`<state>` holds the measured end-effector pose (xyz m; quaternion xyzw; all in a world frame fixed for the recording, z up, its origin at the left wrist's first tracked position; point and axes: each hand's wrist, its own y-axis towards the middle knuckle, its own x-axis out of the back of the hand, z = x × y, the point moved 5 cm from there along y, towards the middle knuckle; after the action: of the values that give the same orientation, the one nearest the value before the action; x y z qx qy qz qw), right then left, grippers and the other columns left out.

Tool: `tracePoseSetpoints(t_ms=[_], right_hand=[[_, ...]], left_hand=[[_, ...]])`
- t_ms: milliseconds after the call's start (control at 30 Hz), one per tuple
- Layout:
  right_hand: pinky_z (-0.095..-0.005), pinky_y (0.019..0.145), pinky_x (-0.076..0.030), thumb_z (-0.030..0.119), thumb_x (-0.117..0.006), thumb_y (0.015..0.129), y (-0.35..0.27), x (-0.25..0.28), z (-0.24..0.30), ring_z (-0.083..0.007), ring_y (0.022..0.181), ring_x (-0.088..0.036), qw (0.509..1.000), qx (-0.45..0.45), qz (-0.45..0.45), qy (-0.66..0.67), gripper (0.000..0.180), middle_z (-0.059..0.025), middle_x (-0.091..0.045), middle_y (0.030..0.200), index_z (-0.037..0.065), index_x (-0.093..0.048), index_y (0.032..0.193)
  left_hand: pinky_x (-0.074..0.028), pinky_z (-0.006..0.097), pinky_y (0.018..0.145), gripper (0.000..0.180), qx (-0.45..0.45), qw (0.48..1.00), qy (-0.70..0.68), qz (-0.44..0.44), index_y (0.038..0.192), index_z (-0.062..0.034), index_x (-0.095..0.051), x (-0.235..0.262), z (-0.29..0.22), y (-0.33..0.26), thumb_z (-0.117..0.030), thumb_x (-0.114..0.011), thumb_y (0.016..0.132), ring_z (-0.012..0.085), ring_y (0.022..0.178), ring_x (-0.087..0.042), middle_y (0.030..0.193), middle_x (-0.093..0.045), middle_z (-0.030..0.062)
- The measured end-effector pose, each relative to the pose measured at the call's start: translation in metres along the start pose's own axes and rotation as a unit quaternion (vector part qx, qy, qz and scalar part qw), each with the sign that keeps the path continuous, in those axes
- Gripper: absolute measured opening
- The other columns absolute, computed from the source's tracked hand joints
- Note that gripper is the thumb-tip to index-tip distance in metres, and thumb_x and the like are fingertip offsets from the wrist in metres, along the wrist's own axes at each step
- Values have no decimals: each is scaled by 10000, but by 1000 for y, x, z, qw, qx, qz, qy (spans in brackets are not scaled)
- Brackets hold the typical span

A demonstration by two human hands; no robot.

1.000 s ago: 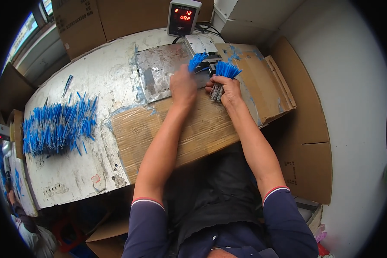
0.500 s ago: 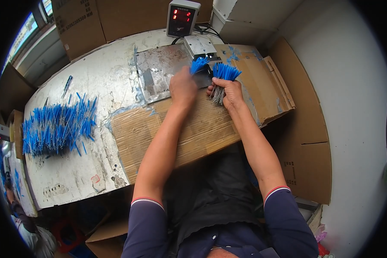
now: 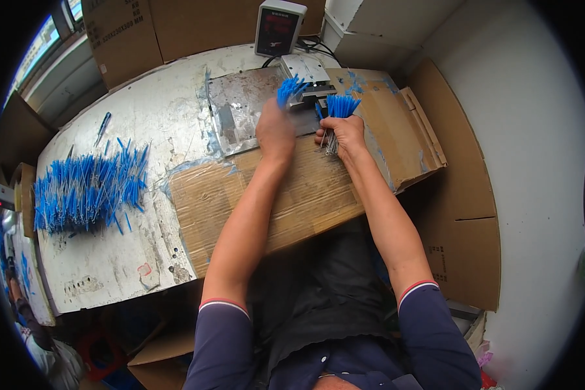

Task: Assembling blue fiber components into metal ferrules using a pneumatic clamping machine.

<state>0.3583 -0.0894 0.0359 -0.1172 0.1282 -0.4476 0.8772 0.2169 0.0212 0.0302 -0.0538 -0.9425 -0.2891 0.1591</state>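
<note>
1. The counter [image 3: 175, 117] is a worn, pale surface with a metal plate [image 3: 240, 107] set into it and flattened cardboard sheets [image 3: 305, 188] laid across its near side.
2. A wide heap of blue-tipped wires [image 3: 88, 188] lies on the counter's left part, well apart from both hands and nearer the left arm.
3. At the far edge stands a small display unit [image 3: 278, 27] with red digits, and just in front of it a small grey metal device [image 3: 309, 75].
4. The right hand [image 3: 344, 133] is closed in a fist around a bundle of blue-tipped wires [image 3: 339, 110]. Its long axis runs away from the person, with the blue ends fanned toward the grey device and the thin bare ends hanging below the fist.
5. The left hand [image 3: 274, 130] is closed around a smaller tuft of blue-tipped wires [image 3: 291, 90], held just left of the device. This hand is blurred, so the exact finger grip cannot be told.
6. The two tufts lie near each other, either side of the device's front.
</note>
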Motion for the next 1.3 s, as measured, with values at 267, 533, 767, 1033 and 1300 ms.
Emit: tracePoseSetpoints(t_ms=[267,533,767,1033,1300], right_hand=[[-411,461,-598,-95,-654,762,12,-8,3,-297,535,-680,996,13,-56,-68,55,-221,-657,706,-124,-608,759],[-426,492,-608,-54,-686,773,12,-9,4,-293,563,-682,997,-1,-36,68,84,-194,-656,711,-98,-615,775],[-433,581,-642,-33,-718,799,-3,-2,-5,-285,657,-713,989,-19,54,135,111,-170,-684,790,-79,-641,865],[-438,586,-657,-70,-739,783,4,5,-10,-286,664,-720,993,3,44,114,138,-161,-691,790,-78,-656,893],[-410,569,-650,-74,-749,798,-2,5,-6,-258,675,-708,994,5,43,97,141,-148,-685,798,-75,-655,904]], left_hand=[[-489,505,751,84,-19,999,-32,-38,1033,-32,-592,3,-1,1,-89,-586,971,413,884,-641,923,-655,181],[-481,522,761,136,32,999,-18,-27,1074,-59,-610,-1,8,1,-85,-562,950,427,902,-633,978,-666,188],[-518,506,718,156,14,998,22,59,1031,-48,-592,-5,3,-2,2,-600,884,394,836,-696,888,-715,157],[-520,509,714,202,-4,997,30,73,1053,-49,-606,-8,3,-2,17,-596,862,400,828,-694,890,-713,173],[-518,511,737,189,-23,996,47,79,1047,-41,-606,-7,0,-2,-3,-605,861,418,839,-680,907,-700,198]])
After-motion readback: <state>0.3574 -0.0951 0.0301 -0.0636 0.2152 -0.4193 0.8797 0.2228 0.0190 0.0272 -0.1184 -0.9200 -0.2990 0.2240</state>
